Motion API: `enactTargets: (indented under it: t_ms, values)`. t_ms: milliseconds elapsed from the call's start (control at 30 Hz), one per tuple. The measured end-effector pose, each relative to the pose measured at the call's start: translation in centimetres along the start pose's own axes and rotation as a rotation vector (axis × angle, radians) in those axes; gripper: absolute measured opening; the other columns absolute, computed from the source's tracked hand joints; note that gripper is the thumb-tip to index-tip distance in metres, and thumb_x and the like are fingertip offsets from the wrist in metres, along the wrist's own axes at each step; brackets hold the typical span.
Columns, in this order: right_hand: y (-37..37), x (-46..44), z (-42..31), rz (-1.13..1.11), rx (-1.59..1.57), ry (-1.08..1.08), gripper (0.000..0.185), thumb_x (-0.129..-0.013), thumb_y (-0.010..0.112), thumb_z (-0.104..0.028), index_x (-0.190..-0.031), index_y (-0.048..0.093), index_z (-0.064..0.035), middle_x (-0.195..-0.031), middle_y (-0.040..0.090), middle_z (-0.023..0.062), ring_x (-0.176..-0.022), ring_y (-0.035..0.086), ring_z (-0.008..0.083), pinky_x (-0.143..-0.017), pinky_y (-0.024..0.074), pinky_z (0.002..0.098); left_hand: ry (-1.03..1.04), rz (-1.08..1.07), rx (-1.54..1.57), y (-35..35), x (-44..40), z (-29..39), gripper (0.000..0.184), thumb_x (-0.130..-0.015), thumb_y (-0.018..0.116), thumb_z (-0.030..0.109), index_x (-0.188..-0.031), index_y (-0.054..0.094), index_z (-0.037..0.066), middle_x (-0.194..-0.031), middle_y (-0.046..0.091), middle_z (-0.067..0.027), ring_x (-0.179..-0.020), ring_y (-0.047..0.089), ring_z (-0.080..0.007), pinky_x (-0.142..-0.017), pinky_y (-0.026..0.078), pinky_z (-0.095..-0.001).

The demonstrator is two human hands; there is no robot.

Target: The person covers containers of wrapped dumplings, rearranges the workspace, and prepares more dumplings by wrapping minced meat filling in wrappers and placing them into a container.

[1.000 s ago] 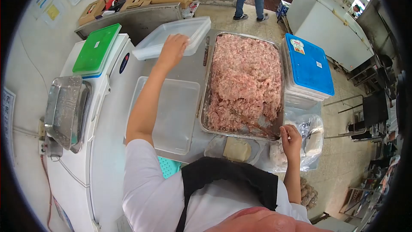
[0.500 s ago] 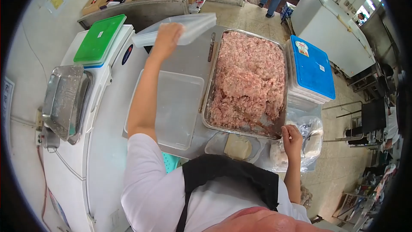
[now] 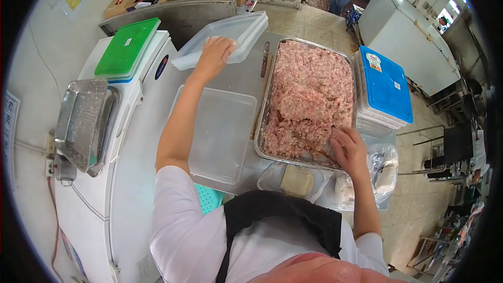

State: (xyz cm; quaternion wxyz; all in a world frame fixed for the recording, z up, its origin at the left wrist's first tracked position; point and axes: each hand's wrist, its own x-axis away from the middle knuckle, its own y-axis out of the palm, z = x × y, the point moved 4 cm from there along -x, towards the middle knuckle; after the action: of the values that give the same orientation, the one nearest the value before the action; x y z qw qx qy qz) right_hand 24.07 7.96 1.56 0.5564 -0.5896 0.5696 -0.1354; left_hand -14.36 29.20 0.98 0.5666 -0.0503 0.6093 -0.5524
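Observation:
My left hand is closed on the near rim of a clear plastic container, which looks stacked with another and sits tilted at the far left of the metal table. A large steel tray full of ground meat lies in front of me. Over the tray's near right corner is my right hand, fingers curved and apart, close to the meat. Beside its fingertips, a thin brown stick-like handle pokes out of the meat; its other end is buried. Left of the tray, a translucent plastic sheet or lid lies flat.
Blue-lidded containers stand right of the tray. Near me are a pale round stack on plastic and a bagged pale stack. A white freezer at left bears a green lid and metal pans.
My right hand has moved from the tray's near right corner inward over the meat. My left hand stays at the clear container, which has tilted slightly. The whole view has shifted a little.

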Motion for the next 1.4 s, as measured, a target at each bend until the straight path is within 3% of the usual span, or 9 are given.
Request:
enactTargets:
  t_ms: [233, 400, 600, 700, 800, 1100, 1200, 1300, 1400]
  values:
    - [10.6, -14.8, -8.6, -0.024, -0.029, -0.418, 0.037, -0.081, 0.065, -0.017, -0.116, 0.059, -0.0065, -0.126, 0.052, 0.0108, -0.116, 0.052, 0.0285, -0.094, 0.0448, 0.04, 0.09, -0.036, 0.055, -0.1, 0.9, 0.5, 0.016, -0.092, 0.053, 0.017, -0.098, 0.058, 0.003, -0.091, 0.057, -0.013, -0.093, 0.051, -0.0327, -0.086, 0.037, -0.041]
    - [18.1, -19.9, -9.9, 0.054, -0.047, -0.504, 0.028, -0.081, 0.064, -0.015, -0.107, 0.061, -0.0031, -0.116, 0.056, 0.01, -0.111, 0.053, 0.027, -0.096, 0.0432, 0.0389, 0.035, -0.061, 0.104, -0.3, 1.2, -0.2, 0.015, -0.092, 0.053, 0.017, -0.099, 0.057, 0.004, -0.091, 0.057, -0.0125, -0.092, 0.052, -0.0325, -0.087, 0.037, -0.0402]
    - [25.4, -18.4, -7.9, -0.164, 0.017, -0.542, 0.021, -0.08, 0.065, -0.017, -0.096, 0.064, -0.0031, -0.098, 0.06, 0.0104, -0.1, 0.056, 0.0276, -0.089, 0.0452, 0.039, -0.063, 0.092, 0.222, -1.6, 0.6, -0.8, 0.014, -0.093, 0.053, 0.017, -0.1, 0.056, 0.005, -0.092, 0.056, -0.0124, -0.093, 0.052, -0.0324, -0.087, 0.037, -0.0403]
    - [21.8, -20.8, -9.9, -0.054, -0.043, -0.525, 0.02, -0.079, 0.066, -0.017, -0.094, 0.062, -0.0045, -0.098, 0.058, 0.0109, -0.095, 0.056, 0.0288, -0.084, 0.0466, 0.0403, -0.008, 0.059, 0.244, -1.8, -0.5, -1.0, 0.014, -0.093, 0.053, 0.017, -0.1, 0.056, 0.006, -0.091, 0.056, -0.0119, -0.092, 0.051, -0.032, -0.086, 0.036, -0.0402]
    - [17.4, -22.9, -11.0, 0.27, -0.129, -0.487, 0.021, -0.079, 0.068, -0.015, -0.095, 0.058, -0.0061, -0.099, 0.056, 0.0116, -0.092, 0.056, 0.0302, -0.08, 0.0475, 0.0402, -0.031, -0.033, 0.256, -0.9, 0.0, -1.6, 0.011, -0.093, 0.051, 0.017, -0.098, 0.054, 0.007, -0.093, 0.056, -0.0112, -0.094, 0.051, -0.0318, -0.088, 0.034, -0.0421]
    - [18.9, -24.6, -9.6, 0.345, -0.192, -0.441, 0.032, -0.078, 0.071, -0.013, -0.104, 0.054, -0.0079, -0.1, 0.055, 0.0128, -0.09, 0.056, 0.0323, -0.079, 0.048, 0.0401, 0.008, 0.033, 0.242, -0.6, 0.6, -2.0, 0.013, -0.091, 0.054, 0.017, -0.099, 0.055, 0.007, -0.088, 0.054, -0.0099, -0.091, 0.051, -0.0305, -0.085, 0.035, -0.0407]
    - [20.1, -24.0, -8.7, 0.261, -0.178, -0.463, 0.029, -0.077, 0.071, -0.016, -0.101, 0.055, -0.0071, -0.099, 0.056, 0.0128, -0.09, 0.055, 0.0317, -0.079, 0.0479, 0.0396, 0.038, -0.019, 0.187, 0.3, 1.4, -1.9, 0.013, -0.092, 0.054, 0.017, -0.098, 0.056, 0.006, -0.089, 0.054, -0.0103, -0.091, 0.051, -0.0311, -0.086, 0.036, -0.0405]
    - [22.1, -22.0, -7.8, -0.002, -0.049, -0.558, 0.026, -0.078, 0.07, -0.018, -0.098, 0.059, -0.0063, -0.098, 0.057, 0.0125, -0.093, 0.055, 0.0302, -0.082, 0.0478, 0.0388, -0.125, 0.12, 0.273, -0.2, 1.5, -3.1, 0.012, -0.091, 0.054, 0.015, -0.097, 0.056, 0.005, -0.089, 0.055, -0.0108, -0.089, 0.052, -0.0319, -0.085, 0.038, -0.0406]
    - [25.4, -19.6, -5.3, -0.288, 0.081, -0.483, 0.024, -0.078, 0.069, -0.019, -0.097, 0.062, -0.0062, -0.1, 0.058, 0.0121, -0.097, 0.055, 0.0287, -0.084, 0.0478, 0.0384, -0.258, 0.26, 0.304, -3.5, -0.5, -3.9, 0.011, -0.091, 0.054, 0.013, -0.098, 0.056, 0.005, -0.09, 0.056, -0.0112, -0.088, 0.052, -0.0328, -0.084, 0.039, -0.0413]
